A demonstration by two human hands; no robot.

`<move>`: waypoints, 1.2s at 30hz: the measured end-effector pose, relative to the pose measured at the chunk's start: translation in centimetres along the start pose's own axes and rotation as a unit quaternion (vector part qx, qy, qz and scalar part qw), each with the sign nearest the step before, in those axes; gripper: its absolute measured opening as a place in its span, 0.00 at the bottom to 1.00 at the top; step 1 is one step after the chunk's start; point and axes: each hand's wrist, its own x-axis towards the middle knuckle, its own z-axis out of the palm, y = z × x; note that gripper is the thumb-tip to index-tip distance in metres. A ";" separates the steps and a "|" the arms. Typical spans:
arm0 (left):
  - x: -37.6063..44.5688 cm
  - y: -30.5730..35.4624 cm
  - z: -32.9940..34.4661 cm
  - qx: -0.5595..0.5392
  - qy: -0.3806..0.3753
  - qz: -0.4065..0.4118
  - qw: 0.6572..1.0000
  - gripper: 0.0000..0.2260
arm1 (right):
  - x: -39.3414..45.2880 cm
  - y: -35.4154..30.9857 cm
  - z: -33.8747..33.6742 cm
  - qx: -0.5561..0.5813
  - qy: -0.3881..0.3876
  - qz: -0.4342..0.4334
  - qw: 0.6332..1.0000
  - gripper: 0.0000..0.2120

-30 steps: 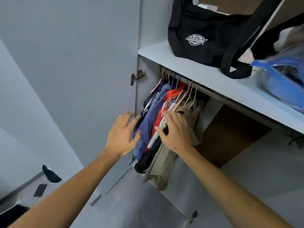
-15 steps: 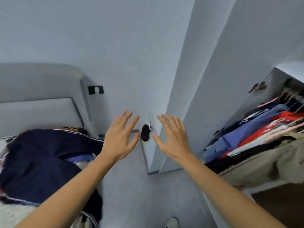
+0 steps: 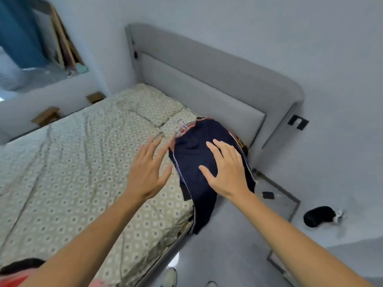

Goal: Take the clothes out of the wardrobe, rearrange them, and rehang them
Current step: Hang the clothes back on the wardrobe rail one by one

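1. Clothes (image 3: 205, 162): dark navy pile with hangers (image 3: 182, 126) lies at the bed's (image 3: 83, 162) head-end right corner, one part draping over the right edge toward the floor.
2. Left hand (image 3: 145, 175): fingers spread apart, holding nothing, above the bedsheet just beside the pile.
3. Right hand (image 3: 226, 170): fingers straight and apart, over the pile; contact unclear.
4. Progress, judged: at least one batch removed; sorting and rehanging remain.

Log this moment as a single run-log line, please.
stage: at bed, reaching | left hand: open, empty | right hand: open, over navy garment pile | pile: on bed by headboard, hangers attached
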 end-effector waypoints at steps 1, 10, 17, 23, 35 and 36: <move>-2.0 -1.4 -0.9 0.011 0.006 -0.037 0.999 0.30 | 0.7 -1.4 1.1 0.012 -0.014 -0.027 0.999 0.33; -24.1 -9.4 -8.4 0.105 0.048 -0.318 0.941 0.30 | 0.0 -18.7 11.0 0.111 -0.137 -0.239 0.955 0.33; -41.3 -14.7 -12.2 0.139 0.069 -0.483 0.862 0.30 | -5.6 -34.4 18.8 0.164 -0.209 -0.356 0.896 0.34; -53.2 -23.3 -13.1 0.114 0.077 -0.541 0.830 0.29 | -10.9 -46.8 27.4 0.166 -0.265 -0.390 0.866 0.33; -70.2 -46.9 -7.9 0.038 0.013 -0.585 0.810 0.28 | -17.9 -63.4 51.6 0.104 -0.366 -0.334 0.862 0.32; -71.1 -48.7 -6.3 0.037 0.012 -0.588 0.808 0.28 | -18.3 -63.8 54.3 0.100 -0.371 -0.331 0.862 0.31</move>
